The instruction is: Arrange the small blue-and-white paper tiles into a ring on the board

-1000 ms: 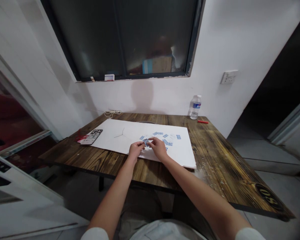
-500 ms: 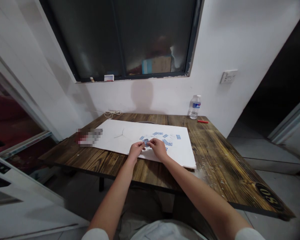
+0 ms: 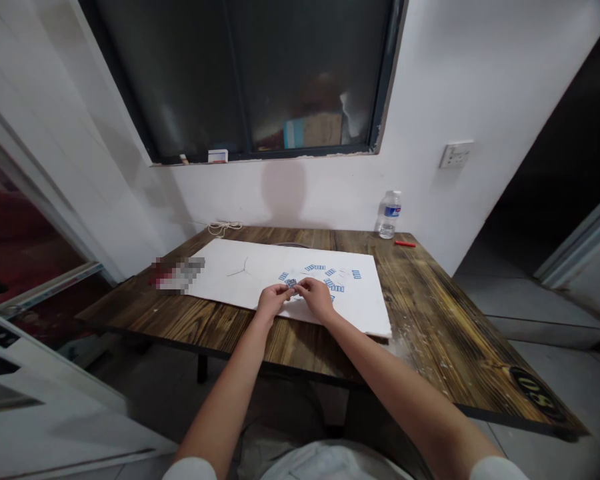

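Note:
Over the near edge of a white board (image 3: 220,280), both my hands meet at a small dark blue slotted piece (image 3: 292,283), whose exact kind is too small to make out. My left hand (image 3: 273,300) pinches its left side between thumb and fingers. On the other side, the fingertips of my right hand (image 3: 316,298) close on its right edge. Several small blue-and-white striped pieces (image 3: 315,267) lie scattered on the board, mostly beyond and to the right of my hands. One more piece (image 3: 283,276) lies just behind the held one.
The board lies on a dark wooden table (image 3: 430,313). At the back right stand a water bottle (image 3: 390,215) and a red pen-like stick (image 3: 405,244). A coiled white cable (image 3: 224,228) is at the back left, and thin dark strands (image 3: 243,268) lie on the board.
The held piece has turned between my fingers and now sits slightly higher and flatter. My fingertips have come closer together; my arms have barely moved.

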Demonstrator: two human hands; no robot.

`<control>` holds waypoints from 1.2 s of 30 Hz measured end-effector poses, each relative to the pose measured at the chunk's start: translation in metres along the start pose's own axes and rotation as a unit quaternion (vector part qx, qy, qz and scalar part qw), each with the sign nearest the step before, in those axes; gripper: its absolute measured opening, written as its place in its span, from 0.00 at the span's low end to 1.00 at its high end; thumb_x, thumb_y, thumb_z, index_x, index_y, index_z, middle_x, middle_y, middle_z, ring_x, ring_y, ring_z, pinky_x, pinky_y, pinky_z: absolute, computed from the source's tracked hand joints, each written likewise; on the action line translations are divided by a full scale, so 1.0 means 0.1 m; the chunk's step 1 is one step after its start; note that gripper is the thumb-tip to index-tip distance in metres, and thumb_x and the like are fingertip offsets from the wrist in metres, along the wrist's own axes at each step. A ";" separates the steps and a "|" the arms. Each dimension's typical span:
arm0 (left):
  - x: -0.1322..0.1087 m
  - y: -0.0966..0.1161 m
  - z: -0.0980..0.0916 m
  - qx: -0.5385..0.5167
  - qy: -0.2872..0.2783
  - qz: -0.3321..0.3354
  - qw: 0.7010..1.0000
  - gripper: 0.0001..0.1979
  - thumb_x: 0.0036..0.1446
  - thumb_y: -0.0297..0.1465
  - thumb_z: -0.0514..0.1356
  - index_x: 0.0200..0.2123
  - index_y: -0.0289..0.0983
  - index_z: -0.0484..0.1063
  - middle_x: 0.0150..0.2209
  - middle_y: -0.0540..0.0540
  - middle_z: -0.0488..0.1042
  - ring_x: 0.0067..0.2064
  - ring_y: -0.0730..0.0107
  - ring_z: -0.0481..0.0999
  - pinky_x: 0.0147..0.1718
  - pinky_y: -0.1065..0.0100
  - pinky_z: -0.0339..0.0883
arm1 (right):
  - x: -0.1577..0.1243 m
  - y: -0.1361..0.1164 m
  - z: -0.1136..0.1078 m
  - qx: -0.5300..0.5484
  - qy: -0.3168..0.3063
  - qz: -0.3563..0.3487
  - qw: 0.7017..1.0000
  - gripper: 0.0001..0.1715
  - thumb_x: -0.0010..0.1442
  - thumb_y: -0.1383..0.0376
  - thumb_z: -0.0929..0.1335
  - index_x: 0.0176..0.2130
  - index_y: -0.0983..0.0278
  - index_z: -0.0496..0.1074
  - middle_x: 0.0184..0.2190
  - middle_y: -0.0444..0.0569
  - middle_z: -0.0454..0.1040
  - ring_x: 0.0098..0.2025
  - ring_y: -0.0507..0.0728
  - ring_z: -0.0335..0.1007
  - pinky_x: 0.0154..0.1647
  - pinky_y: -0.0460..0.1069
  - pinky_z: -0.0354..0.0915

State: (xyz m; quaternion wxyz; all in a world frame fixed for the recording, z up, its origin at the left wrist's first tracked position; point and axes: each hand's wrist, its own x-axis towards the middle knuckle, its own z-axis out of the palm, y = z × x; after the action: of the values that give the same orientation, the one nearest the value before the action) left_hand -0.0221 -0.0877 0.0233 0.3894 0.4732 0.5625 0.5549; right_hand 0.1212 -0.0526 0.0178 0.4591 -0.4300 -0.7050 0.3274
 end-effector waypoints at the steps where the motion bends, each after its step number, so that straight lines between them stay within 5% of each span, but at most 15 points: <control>1: 0.00 0.00 0.00 0.000 0.003 -0.001 1.000 0.22 0.29 0.46 0.72 0.23 0.35 0.75 0.20 0.51 0.71 0.24 0.74 0.65 0.26 0.72 0.56 | 0.00 0.00 0.00 0.002 -0.002 0.000 1.000 0.10 0.57 0.60 0.68 0.28 0.62 0.75 0.26 0.45 0.77 0.30 0.54 0.71 0.33 0.47 0.60; 18: 0.03 -0.04 -0.01 0.005 0.032 -0.008 0.999 0.23 0.29 0.46 0.71 0.25 0.34 0.77 0.19 0.50 0.71 0.23 0.75 0.65 0.24 0.72 0.55 | 0.07 0.01 -0.13 -0.007 -0.020 -0.014 1.000 0.10 0.56 0.59 0.68 0.29 0.61 0.77 0.24 0.44 0.77 0.29 0.54 0.70 0.33 0.47 0.61; 36: 0.05 -0.06 0.00 -0.003 0.055 -0.025 0.998 0.22 0.28 0.43 0.72 0.26 0.34 0.77 0.23 0.47 0.75 0.24 0.75 0.67 0.23 0.72 0.60 | 0.31 0.36 -0.72 -0.015 0.053 0.048 0.997 0.16 0.51 0.52 0.68 0.27 0.63 0.75 0.24 0.46 0.76 0.28 0.55 0.70 0.31 0.48 0.62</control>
State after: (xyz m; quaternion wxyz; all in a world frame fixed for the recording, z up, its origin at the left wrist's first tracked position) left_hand -0.0240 -0.0826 0.0180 0.3733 0.4267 0.5930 0.5717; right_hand 0.1930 -0.0045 0.0247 0.4733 -0.4873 -0.6626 0.3154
